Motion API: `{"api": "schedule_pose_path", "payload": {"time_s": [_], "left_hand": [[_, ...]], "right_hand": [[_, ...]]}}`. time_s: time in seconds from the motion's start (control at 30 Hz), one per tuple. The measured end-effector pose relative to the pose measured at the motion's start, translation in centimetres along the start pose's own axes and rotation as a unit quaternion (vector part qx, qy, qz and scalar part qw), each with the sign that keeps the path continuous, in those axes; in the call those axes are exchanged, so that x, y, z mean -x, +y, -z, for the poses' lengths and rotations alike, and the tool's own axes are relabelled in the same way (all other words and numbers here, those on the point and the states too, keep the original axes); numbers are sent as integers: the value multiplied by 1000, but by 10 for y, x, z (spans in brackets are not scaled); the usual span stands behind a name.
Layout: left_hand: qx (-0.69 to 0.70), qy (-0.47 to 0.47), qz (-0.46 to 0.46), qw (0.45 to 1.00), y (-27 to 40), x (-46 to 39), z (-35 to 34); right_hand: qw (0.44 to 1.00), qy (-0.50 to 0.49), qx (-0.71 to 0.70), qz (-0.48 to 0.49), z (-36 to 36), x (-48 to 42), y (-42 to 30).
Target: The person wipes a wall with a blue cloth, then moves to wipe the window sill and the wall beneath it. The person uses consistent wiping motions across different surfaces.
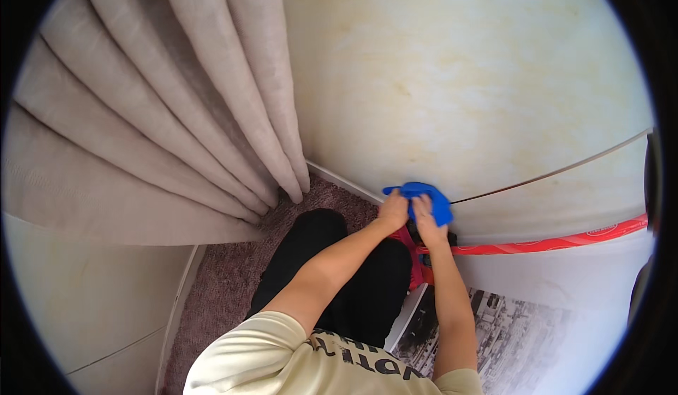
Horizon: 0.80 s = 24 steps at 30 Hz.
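A blue cloth (431, 196), partly folded, lies bunched between my two hands, close to the wall (450, 103) and just above its white baseboard (344, 183). My left hand (393, 212) grips the cloth at its left lower edge. On the cloth's lower right part is my right hand (428, 220), slightly blurred, its fingers laid over the fabric; whether they pinch it is hard to tell. A thin dark cable (551, 172) runs along the wall to the cloth's right side.
Long beige curtains (185, 103) hang at the left, over a mauve carpet (212, 299). Red printed tape (556, 244) edges a white surface at the right. Below it lies a black-and-white printed panel (492, 326). Pink and dark items sit beside my knees, under my hands.
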<state>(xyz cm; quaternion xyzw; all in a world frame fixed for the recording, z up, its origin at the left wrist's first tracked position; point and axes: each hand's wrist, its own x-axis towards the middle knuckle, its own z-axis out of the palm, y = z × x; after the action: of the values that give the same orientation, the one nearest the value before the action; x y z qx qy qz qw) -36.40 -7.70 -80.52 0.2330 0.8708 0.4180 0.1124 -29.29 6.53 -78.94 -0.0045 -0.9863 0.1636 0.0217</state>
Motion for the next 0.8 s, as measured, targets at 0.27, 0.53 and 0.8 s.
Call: {"api": "schedule_pose_path", "payload": {"time_s": [0.27,0.53,0.8], "left_hand": [[85,175,-311,930,157,-4,104],[-41,253,-387,886,133,-15,151],[-82,204,-371,902,105,-11,157]], "right_hand": [[863,464,198,29,158,1,-50],[817,530,228,4,104,-37,-76],[862,468,-171,-96,50,-43,-104]]}}
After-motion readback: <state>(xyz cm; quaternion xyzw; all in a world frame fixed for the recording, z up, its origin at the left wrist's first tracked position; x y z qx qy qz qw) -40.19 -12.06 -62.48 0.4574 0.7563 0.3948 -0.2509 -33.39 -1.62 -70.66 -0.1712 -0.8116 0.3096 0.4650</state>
